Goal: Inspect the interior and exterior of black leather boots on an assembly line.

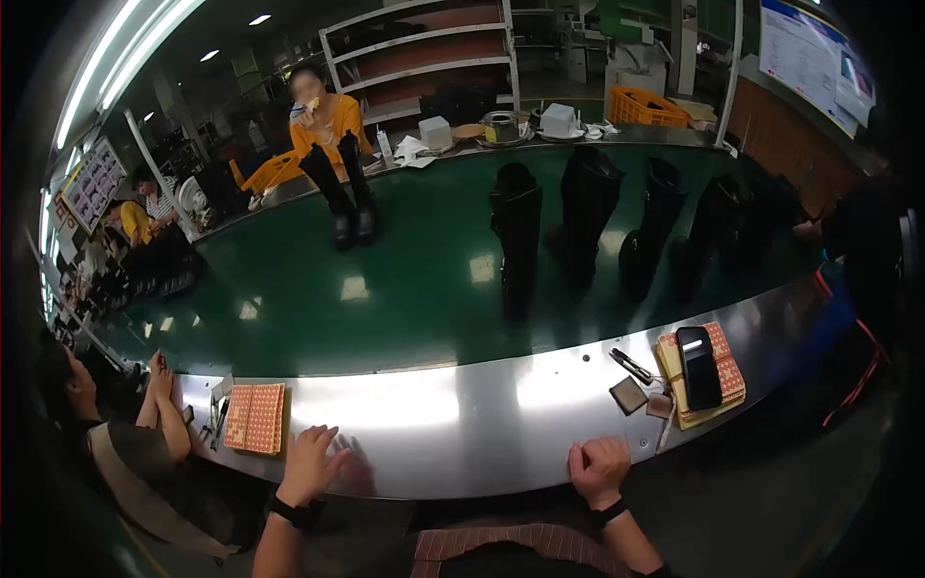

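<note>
My left hand (313,462) hovers at or rests on the near edge of the shiny metal ledge (424,405), fingers spread and holding nothing. To its left lies a stack of orange patterned sheets or cloths (255,418). My right hand (600,469) is curled into a loose fist at the same edge, with nothing seen in it. Beyond it are small dark tools (631,365), a dark square pad (628,396) and a smaller brown block (660,406). A black phone (699,368) lies on a second patterned stack (729,361).
Several tall black boots (517,231) stand on the green surface (405,299) ahead, and a pair (354,207) stands farther left. A person in yellow (332,120) sits across. Another person's arms (166,405) rest at left; a dark-clothed person (872,231) is at right.
</note>
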A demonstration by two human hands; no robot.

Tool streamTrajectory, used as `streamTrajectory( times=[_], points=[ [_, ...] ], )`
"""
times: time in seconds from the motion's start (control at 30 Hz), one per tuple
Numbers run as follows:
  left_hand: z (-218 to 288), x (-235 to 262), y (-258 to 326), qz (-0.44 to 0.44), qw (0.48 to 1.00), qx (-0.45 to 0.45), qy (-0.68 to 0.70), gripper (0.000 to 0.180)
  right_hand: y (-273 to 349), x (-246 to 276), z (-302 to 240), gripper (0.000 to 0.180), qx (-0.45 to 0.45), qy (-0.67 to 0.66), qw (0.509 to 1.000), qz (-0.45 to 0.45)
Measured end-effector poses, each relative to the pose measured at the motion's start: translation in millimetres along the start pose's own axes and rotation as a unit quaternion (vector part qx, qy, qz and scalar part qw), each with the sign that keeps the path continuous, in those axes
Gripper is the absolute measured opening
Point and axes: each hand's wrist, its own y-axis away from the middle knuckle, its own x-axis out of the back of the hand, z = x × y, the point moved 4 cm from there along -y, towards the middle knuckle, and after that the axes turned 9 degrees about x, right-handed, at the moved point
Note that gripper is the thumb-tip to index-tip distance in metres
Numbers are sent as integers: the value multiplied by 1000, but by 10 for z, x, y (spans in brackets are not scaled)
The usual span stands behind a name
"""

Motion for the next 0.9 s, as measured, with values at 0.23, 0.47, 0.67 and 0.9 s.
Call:
streamTrajectory(
  times=[0.23,0.47,0.67,0.9],
  points=[
    [2020,1783,-46,122,940,-310,71,39,15,63,-6,27,-9,-25,1000,6],
    [3308,1981,-1111,160,881,-418,151,55,-2,98,4,27,13,-25,1000,-6],
    [3735,1487,-2084,185,906,-380,7,64,-34,71,-38,27,25,-37,999,0],
    [4239,1565,-2597,140,960,-236,51,70,-34,84,9,25,27,-14,999,-22]
  ],
)
